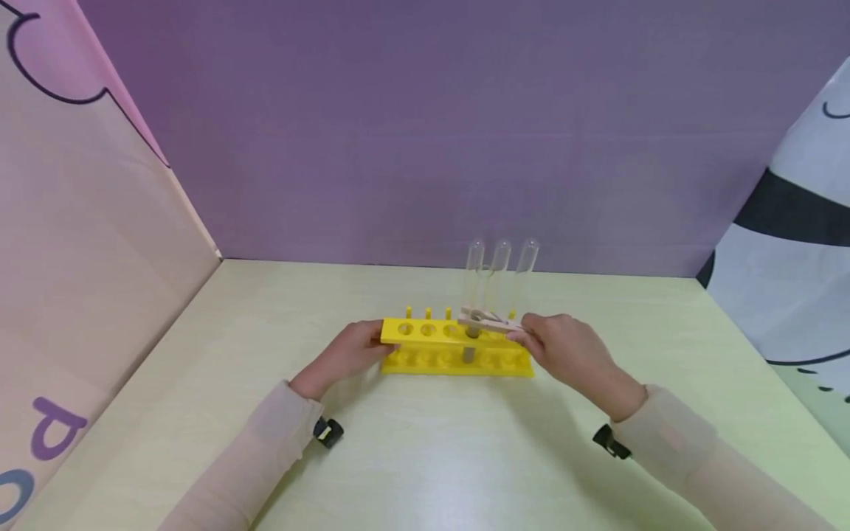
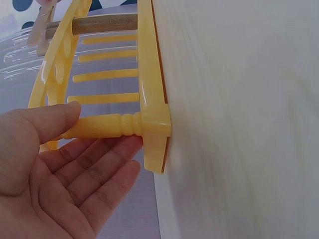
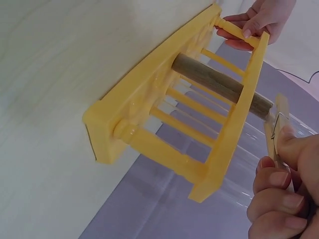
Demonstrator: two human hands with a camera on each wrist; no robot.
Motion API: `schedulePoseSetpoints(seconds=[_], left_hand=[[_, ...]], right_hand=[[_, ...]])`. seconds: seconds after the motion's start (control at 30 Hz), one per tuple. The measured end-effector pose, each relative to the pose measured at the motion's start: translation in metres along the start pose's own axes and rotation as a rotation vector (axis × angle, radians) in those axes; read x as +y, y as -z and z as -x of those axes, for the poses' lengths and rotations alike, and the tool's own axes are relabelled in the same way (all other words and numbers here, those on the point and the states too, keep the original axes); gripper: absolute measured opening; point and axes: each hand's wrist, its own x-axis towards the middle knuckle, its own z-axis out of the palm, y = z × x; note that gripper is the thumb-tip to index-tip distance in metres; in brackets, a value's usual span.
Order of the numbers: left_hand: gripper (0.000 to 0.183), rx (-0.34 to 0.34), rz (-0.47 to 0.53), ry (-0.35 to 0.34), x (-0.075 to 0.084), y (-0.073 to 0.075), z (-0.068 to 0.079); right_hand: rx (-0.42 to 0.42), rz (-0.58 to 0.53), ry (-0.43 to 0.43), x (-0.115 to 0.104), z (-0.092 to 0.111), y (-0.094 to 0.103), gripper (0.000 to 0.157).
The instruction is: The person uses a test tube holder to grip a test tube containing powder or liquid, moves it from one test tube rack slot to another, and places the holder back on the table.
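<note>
Wooden clothespin (image 3: 282, 105) and brown rod (image 3: 208, 78) meet above a yellow rack (image 1: 432, 370), which stands on the pale tabletop (image 1: 412, 450). The rod passes upright through a hole in the rack's upper bar, its foot at the base; the clothespin's tip sits at its top end, though I cannot tell whether it bites. At the rack's three o'clock, in the head view, the right hand (image 1: 571, 350) grips the clothespin, thumb against curled fingers. At nine o'clock the left hand (image 1: 348, 350) pinches the end post (image 2: 99, 127) between thumb and fingertips. Three glass test tubes (image 1: 501, 258) rise at one o'clock, rounded ends up. Pale sleeves come in from eight and four; a purple backdrop (image 1: 425, 147) fills twelve.
</note>
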Motion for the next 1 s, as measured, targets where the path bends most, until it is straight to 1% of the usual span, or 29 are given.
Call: schedulePoseSetpoints(seconds=[0.33, 0.67, 1.0], left_hand=[[0.038, -0.008, -0.001, -0.02, 0.0, 0.0, 0.0], [0.037, -0.004, -0.01, 0.0, -0.001, 0.001, -0.001], [0.037, -0.006, -0.006, -0.008, -0.001, 0.001, -0.001]], right_hand=[[-0.008, 0.007, -0.001, 0.002, 0.002, -0.007, 0.032], [-0.011, 0.013, -0.013, 0.003, 0.003, -0.013, 0.032], [-0.005, 0.039, -0.019, 0.005, 0.003, -0.015, 0.033]])
